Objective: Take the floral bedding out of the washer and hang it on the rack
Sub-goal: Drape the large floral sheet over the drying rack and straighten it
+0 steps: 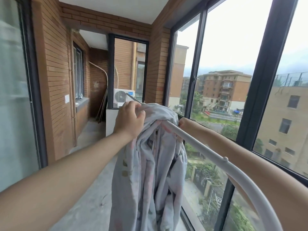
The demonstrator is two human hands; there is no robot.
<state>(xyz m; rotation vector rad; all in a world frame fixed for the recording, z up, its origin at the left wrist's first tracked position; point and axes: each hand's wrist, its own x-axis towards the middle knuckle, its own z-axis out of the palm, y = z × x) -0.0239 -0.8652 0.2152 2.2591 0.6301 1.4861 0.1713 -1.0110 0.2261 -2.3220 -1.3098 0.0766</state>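
Note:
The floral bedding (pixel 150 172), pale blue-grey with faint pink flowers, hangs bunched over the white rack bar (pixel 216 155) and drapes down toward the floor. My left hand (pixel 129 119) grips a fold at the top of the bedding, fingers curled round the cloth. My right hand (pixel 183 123) reaches behind the bar on the window side. Most of it is hidden by the bedding, and its grip does not show. The washer is out of view.
Large dark-framed windows (pixel 263 80) run along the right. A brick wall (pixel 56 80) and a glass door stand on the left. An air-conditioner unit (pixel 122 97) sits at the far end on a low wall. Bare concrete floor (pixel 93 197) stretches ahead.

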